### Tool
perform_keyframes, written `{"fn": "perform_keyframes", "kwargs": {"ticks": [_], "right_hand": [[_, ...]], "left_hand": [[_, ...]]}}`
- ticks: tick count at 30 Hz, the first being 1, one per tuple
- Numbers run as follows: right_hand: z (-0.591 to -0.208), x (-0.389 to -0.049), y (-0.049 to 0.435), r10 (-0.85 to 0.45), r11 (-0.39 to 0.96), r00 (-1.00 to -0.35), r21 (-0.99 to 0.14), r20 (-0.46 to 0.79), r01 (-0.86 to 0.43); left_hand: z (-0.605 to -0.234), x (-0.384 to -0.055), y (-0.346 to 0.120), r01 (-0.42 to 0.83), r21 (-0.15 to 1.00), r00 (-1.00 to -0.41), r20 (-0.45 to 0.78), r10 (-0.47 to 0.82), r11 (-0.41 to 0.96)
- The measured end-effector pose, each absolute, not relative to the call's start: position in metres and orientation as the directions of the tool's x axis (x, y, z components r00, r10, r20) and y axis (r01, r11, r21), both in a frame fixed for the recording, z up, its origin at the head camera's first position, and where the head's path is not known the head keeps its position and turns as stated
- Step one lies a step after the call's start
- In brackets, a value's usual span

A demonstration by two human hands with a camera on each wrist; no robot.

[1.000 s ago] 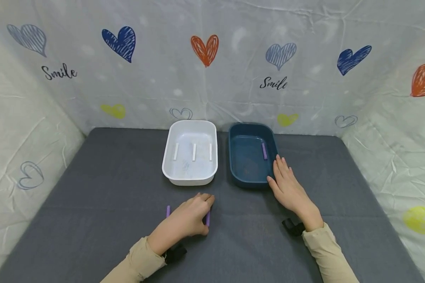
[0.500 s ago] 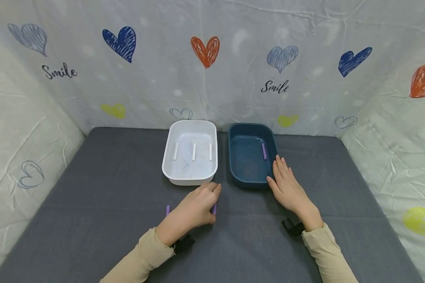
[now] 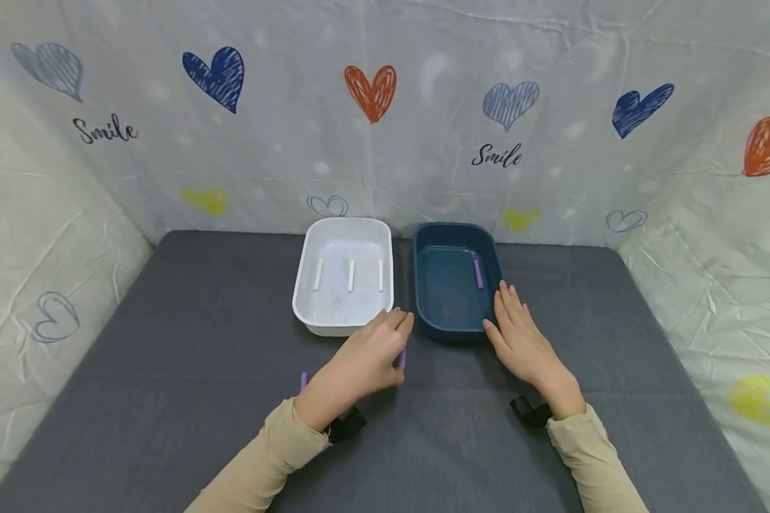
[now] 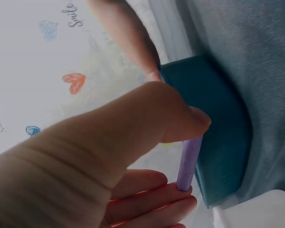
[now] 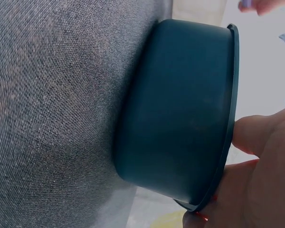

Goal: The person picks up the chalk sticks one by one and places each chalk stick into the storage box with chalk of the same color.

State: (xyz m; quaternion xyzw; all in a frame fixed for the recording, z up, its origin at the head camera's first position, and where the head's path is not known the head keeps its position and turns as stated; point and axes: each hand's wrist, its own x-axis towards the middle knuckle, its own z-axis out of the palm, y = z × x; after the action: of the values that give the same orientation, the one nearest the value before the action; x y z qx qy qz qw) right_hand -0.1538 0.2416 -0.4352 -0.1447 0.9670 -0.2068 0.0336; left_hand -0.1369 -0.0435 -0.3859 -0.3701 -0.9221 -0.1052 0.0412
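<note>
My left hand point(image 3: 371, 356) pinches a stick of purple chalk point(image 4: 190, 161) by its ends between thumb and fingertips, in the air just in front of the white tray. My right hand point(image 3: 527, 338) touches the right rim of a dark blue tray point(image 3: 455, 333) with its fingers nearly straight. One purple chalk point(image 3: 478, 274) lies inside that tray, toward its right side. Another purple chalk point(image 3: 304, 381) is on the table, partly hidden by my left wrist. Several sticks are in view; three white chalks, one of them the middle white chalk point(image 3: 351, 276), lie spaced apart inside the white tray point(image 3: 334, 330).
Both trays stand side by side near the back of the grey cloth-covered table point(image 3: 186, 342), a narrow gap between them. Behind rises a white curtain point(image 3: 282, 142) printed with hearts. Black straps, such as the right wrist strap point(image 3: 530, 413), sit at both wrists.
My left hand has lifted the purple chalk and carried it away from me and to the right, toward the gap between the trays. My right hand has stayed at the blue tray's rim.
</note>
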Motion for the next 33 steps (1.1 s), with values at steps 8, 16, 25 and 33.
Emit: {"fn": "perform_keyframes", "kwargs": {"ticks": [8,16,25,33], "right_hand": [[-0.435,-0.153,0.242,-0.291,0.873,-0.957,-0.41,-0.006,-0.263],[-0.435,-0.153,0.241,-0.28,0.882,-0.96,-0.395,-0.003,-0.256],[-0.434,-0.153,0.241,-0.284,0.878,-0.959,-0.401,0.006,-0.262],[-0.433,-0.153,0.24,-0.284,0.876,-0.959,-0.403,0.007,-0.263]], "left_hand": [[-0.372,-0.146,-0.036,0.675,0.206,-0.737,0.155,0.658,0.708],[-0.367,-0.161,-0.026,0.666,0.255,-0.742,0.136,0.656,0.701],[-0.359,-0.18,-0.017,0.626,0.305,-0.769,0.089,0.633,0.718],[-0.357,-0.196,-0.009,0.611,0.283,-0.783,0.077,0.617,0.739]]}}
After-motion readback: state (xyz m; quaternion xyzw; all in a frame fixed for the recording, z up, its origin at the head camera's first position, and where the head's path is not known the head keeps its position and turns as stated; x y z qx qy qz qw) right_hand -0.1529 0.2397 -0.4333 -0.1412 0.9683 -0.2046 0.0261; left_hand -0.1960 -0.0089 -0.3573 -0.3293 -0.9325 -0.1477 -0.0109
